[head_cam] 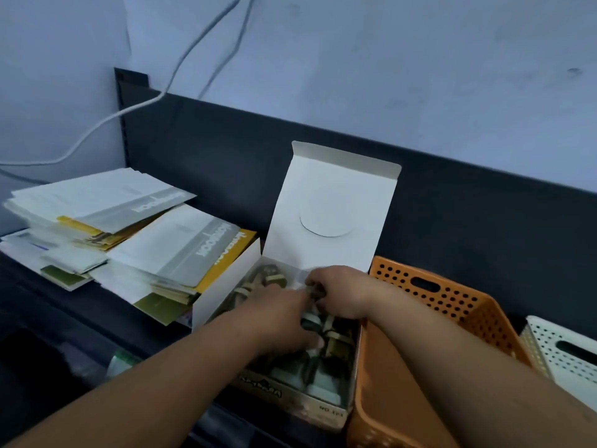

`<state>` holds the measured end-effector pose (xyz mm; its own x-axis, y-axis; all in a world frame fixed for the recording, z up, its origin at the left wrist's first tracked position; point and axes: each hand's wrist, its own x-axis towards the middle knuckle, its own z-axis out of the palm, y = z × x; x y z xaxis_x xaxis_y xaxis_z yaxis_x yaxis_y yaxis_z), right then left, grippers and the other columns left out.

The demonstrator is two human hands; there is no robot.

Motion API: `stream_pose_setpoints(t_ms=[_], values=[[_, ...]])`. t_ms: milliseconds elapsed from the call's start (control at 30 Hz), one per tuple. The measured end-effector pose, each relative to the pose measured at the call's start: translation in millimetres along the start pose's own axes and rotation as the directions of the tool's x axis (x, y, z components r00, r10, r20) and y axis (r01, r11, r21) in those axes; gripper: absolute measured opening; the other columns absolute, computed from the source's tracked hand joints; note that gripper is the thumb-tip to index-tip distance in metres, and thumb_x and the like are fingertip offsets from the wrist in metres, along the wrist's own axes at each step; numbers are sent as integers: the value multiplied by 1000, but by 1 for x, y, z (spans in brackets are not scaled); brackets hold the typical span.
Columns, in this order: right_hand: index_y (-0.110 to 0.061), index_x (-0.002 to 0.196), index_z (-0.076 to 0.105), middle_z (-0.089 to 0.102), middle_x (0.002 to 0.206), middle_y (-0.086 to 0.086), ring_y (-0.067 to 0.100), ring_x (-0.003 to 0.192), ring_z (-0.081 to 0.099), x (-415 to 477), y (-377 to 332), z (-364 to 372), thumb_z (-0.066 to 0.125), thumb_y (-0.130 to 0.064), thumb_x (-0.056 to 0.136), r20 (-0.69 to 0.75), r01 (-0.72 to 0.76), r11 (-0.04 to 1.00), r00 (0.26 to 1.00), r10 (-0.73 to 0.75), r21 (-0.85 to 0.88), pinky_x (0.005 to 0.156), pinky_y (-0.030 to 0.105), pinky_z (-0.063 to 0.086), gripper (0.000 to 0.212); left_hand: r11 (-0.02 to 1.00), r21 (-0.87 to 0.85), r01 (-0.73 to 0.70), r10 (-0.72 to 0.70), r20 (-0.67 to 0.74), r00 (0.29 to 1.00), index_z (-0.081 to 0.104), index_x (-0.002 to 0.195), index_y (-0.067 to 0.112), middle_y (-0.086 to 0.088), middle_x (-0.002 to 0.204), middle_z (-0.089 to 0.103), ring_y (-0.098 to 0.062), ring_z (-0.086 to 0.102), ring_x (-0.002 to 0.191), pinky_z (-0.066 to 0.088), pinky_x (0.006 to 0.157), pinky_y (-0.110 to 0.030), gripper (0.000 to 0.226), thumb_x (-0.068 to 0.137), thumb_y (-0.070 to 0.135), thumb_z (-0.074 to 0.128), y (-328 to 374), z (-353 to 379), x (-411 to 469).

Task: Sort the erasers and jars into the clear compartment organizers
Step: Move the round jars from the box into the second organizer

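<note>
A white cardboard box (226, 286) stands open on the dark shelf, its lid (329, 208) flipped up at the back. Inside lie several small wrapped erasers (274, 278), brownish and white, some bundled. Both my hands are inside the box. My left hand (284, 321) lies over the erasers in the middle with fingers curled down among them. My right hand (342, 294) pinches a small eraser bundle (311, 291) near the box's back right. What my left fingers hold is hidden. No clear organizer or jar is in view.
An orange perforated basket (452, 305) stands right of the box, touching it. A white perforated basket (562, 347) sits at the far right. Stacks of booklets and papers (139, 234) lie to the left. A white cable (106, 121) hangs along the wall.
</note>
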<state>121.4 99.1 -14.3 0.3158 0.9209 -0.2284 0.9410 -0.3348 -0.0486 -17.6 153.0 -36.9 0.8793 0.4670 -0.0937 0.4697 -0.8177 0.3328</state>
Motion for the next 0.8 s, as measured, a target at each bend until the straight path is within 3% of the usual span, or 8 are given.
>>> stream_pose_setpoints(t_ms=[133,200,333,467,567,667,800], values=[[-19,131,53,56,129,2,21,115,53,9,2,-3,53,-12,92,19,-21,1000,1000,21,1,79,24,37,39,1000,-25,-5,6,32,999,46,113,31,4,109,59,-18,52,101,42,83,-31,45,76,49,65,-12,-4,7],[-19,126,55,58,125,2,23,111,55,14,-1,-3,55,-13,92,26,-37,999,999,37,-14,80,27,42,35,999,-31,-18,19,40,999,43,122,27,4,106,58,-18,51,99,43,89,-35,57,74,47,67,-16,-5,8],[-23,114,60,57,119,4,23,101,58,21,-6,0,55,-11,86,-3,-28,1000,1000,28,-9,87,39,52,31,993,-102,-58,61,19,998,40,123,23,2,107,54,-21,54,100,47,83,-35,59,75,40,69,-20,-1,10],[-25,115,61,52,112,-2,20,98,55,20,-6,-1,51,0,85,67,20,1000,998,-19,-22,82,31,48,41,980,-187,-73,65,-48,997,40,126,26,3,120,42,-18,50,105,47,87,-33,58,77,26,70,-28,1,11],[-26,125,57,52,114,-1,17,94,50,22,-6,-1,58,-1,85,76,10,1000,997,-8,-23,75,27,40,47,937,-341,-71,36,-108,993,45,109,33,7,112,44,-10,50,96,46,81,-27,45,74,19,69,-38,2,12],[-29,126,54,55,120,-1,22,103,55,27,-8,5,72,-8,77,41,-12,999,999,14,-32,81,30,46,57,861,-502,-74,-9,-161,987,51,96,32,8,101,54,-8,56,87,50,71,-26,35,72,12,66,-44,-4,9],[-23,110,54,60,100,0,22,92,57,24,-6,4,62,-8,81,-123,-11,988,992,31,156,73,31,47,33,809,-581,-92,-42,-214,976,57,100,34,7,106,53,-8,58,84,46,59,-18,38,77,5,62,-47,-13,4]])
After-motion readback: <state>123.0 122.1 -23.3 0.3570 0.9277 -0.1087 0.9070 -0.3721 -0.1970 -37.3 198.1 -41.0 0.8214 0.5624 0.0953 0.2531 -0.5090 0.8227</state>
